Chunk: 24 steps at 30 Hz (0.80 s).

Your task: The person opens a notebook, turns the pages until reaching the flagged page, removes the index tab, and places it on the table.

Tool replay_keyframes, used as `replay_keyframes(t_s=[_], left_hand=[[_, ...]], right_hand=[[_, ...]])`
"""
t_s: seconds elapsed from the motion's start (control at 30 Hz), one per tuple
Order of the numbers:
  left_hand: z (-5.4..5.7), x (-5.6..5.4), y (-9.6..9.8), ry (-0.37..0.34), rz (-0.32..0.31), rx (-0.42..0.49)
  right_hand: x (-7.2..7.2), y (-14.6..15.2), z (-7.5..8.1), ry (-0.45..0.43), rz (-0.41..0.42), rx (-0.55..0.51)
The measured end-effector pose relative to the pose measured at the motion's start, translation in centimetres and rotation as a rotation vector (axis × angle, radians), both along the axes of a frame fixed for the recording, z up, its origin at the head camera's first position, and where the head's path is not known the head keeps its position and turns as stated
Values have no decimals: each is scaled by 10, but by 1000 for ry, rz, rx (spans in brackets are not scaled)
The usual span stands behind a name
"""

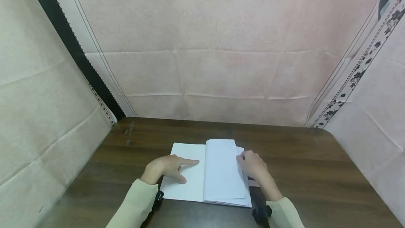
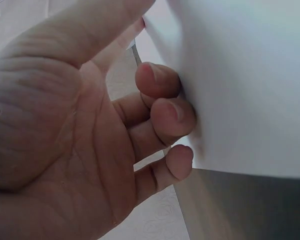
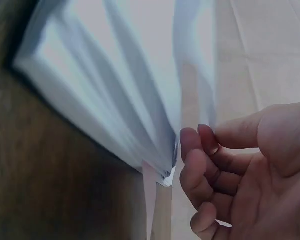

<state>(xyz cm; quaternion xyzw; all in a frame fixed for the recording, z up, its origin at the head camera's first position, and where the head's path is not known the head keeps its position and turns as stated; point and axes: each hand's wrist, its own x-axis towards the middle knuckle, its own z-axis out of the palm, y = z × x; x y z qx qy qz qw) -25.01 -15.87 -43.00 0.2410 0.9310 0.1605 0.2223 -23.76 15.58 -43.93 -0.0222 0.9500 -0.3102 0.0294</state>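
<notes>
A notebook lies open on the table, with a plain white left page and a lined right page whose top curves up. My left hand rests on the left page, index finger straight toward the fold and thumb spread. In the left wrist view, the other fingertips of this hand bend against the paper. At the right edge of the notebook, my right hand pinches a page between thumb and index finger. The right wrist view shows several loose, fanned pages beside that pinch.
A brown wooden table carries the notebook near its front edge. A pale pink strip sticks out from under the notebook's right side. Creased light cloth hangs behind the table and on both sides.
</notes>
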Motion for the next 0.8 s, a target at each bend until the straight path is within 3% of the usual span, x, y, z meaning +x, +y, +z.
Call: replay_keyframes(t_s=[0.47, 0.8], left_hand=[[0, -1, 0, 6, -8, -3], [0, 0, 0, -1, 8, 2]], right_hand=[[1, 0, 10, -91, -16, -287], [5, -3, 18, -97, -5, -367]])
